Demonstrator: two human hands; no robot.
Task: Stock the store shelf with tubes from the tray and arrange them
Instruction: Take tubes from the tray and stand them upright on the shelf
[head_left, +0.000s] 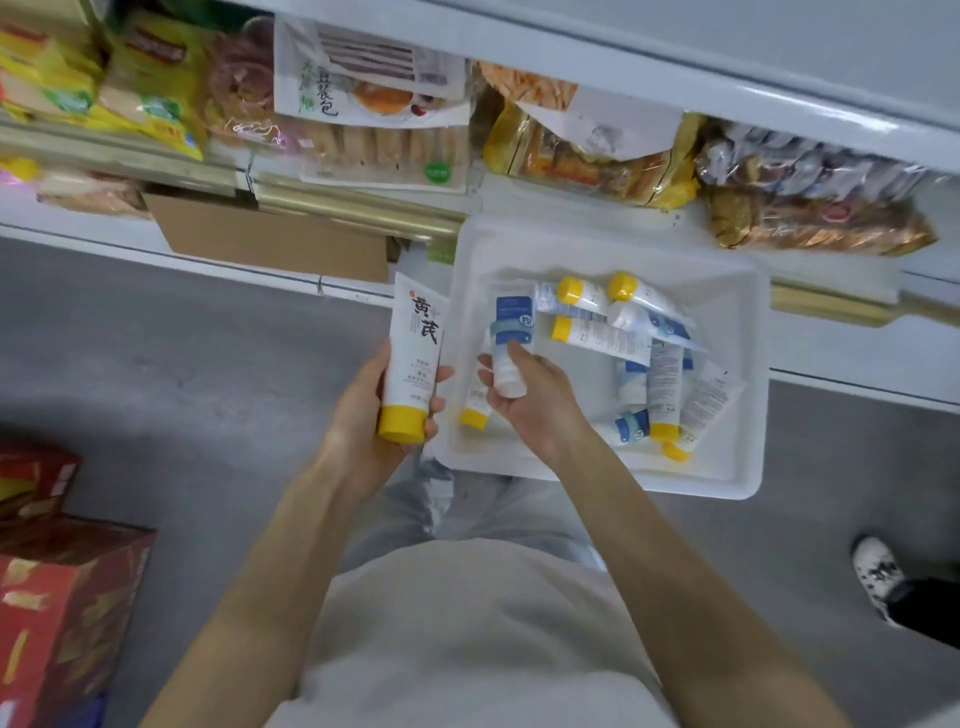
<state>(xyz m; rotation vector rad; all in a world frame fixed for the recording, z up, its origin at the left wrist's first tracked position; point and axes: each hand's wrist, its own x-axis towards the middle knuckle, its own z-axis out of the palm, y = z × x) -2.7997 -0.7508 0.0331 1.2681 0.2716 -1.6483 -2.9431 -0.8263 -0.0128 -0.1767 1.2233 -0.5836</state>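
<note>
At the tray (748, 483) — left hand (371, 421) and right hand (535, 405).
Left grip clamped on a yellow-capped tube (413, 358); right grip clamped on a blue tube (511, 332) over the tray.

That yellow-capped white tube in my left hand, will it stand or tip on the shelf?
The yellow-capped tube has a wide flat cap, so it probably stands cap-down. Tall and narrow, it may tip if nudged. The left hand grips it one-handed, so likely light.

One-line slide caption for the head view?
The left hand holds a yellow-capped tube; the right hand holds a blue-labelled tube over the tray.
</note>
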